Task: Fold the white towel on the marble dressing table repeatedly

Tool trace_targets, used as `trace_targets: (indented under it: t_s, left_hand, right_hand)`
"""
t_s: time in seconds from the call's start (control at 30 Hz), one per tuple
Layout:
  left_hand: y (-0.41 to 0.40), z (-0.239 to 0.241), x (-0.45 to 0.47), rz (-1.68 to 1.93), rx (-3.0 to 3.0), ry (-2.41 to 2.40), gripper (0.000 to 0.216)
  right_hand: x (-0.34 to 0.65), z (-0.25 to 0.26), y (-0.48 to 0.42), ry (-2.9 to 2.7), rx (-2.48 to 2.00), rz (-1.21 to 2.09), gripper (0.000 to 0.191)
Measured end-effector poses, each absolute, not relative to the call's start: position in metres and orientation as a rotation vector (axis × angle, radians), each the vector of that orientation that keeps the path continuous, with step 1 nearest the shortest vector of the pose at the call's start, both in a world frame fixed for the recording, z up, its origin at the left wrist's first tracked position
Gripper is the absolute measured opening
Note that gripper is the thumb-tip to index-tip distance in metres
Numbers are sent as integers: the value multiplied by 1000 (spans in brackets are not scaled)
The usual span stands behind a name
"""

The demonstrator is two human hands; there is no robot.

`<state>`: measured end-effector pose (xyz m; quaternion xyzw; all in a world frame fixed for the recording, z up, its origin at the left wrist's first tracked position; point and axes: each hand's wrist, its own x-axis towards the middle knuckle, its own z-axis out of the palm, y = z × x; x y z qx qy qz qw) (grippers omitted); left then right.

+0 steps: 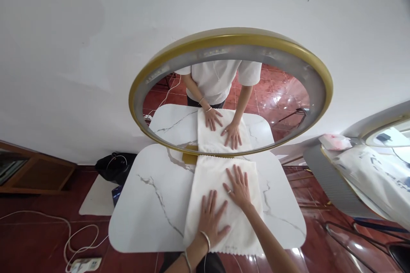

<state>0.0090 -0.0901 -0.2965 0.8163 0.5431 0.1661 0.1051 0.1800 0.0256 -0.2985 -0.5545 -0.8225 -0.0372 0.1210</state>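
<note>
A white cloth (230, 232) with scalloped edges, which looks like a towel, lies spread over the middle of a white marble-patterned table (144, 213). My left hand (211, 217) rests flat on its left side, palm down, fingers spread, with bangles at the wrist. Farther up and to the right, my right hand (238, 187) also presses flat on the cloth, fingers apart and a ring on one of them. Neither hand grips anything. The cloth's far edge reaches close to the base of a mirror, and its near edge lies by the table's front.
An oval gold-framed mirror (328, 89) stands at the table's back and reflects my arms and the cloth. A power strip (86, 265) with a white cable lies on the red floor at left. At right is another table (320, 183) with a white bag (374, 175).
</note>
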Motion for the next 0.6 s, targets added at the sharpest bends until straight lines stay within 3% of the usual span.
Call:
trace_targets:
  t_s: [0.2, 0.6]
  left_hand:
    - [-94, -298, -24, 478, 2384, 1658, 82]
    - [-115, -285, -182, 459, 2367, 1873, 66]
  right_hand:
    - [140, -295, 25, -2423, -1581, -115, 71]
    - [-29, -293, 14, -2475, -1339, 83, 68]
